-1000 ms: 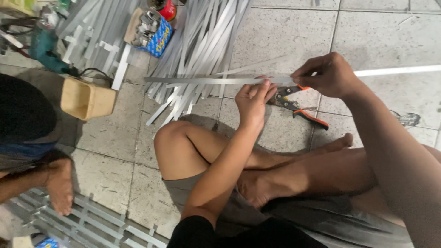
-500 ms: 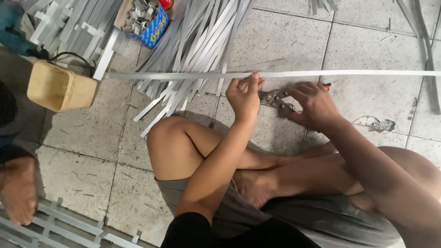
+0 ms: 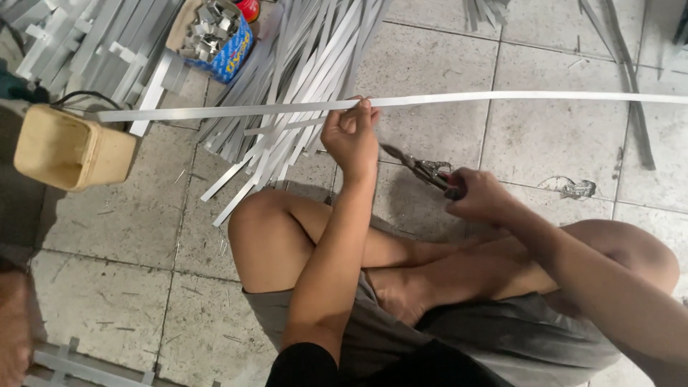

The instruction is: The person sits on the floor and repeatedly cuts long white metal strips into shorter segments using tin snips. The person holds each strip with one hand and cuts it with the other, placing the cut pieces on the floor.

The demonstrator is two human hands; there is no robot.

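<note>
So the left hand (image 3: pixel 351 136) was up near the middle of the view, fingers curled and pinching a long metal strip (image 3: pixel 502 98) from below, thumb and fingertips closed on its edge. That strip ran nearly level across the whole scene, from about 9 o'clock of the hand all the way out to the 3 o'clock edge. The right hand (image 3: pixel 479 195) sat down at roughly 4 o'clock from the left one, fist wrapped tight around the handles of a pair of snips (image 3: pixel 423 170), with the blades pointing up toward 10 o'clock, close to the strip but not touching it as far as I could see.

The person was sitting cross-legged on the tile floor (image 3: pixel 545 143), knees out to both sides under the arms.

At 11 o'clock from the left hand lay a big pile of strips (image 3: pixel 308 64), fanned out and partly under the held one. Further out, around 10 o'clock, was a blue box (image 3: pixel 228 51) full of small metal clips. Way over at 9 o'clock sat a tan container (image 3: pixel 68 149), with the end of the long strip just above it.
</note>
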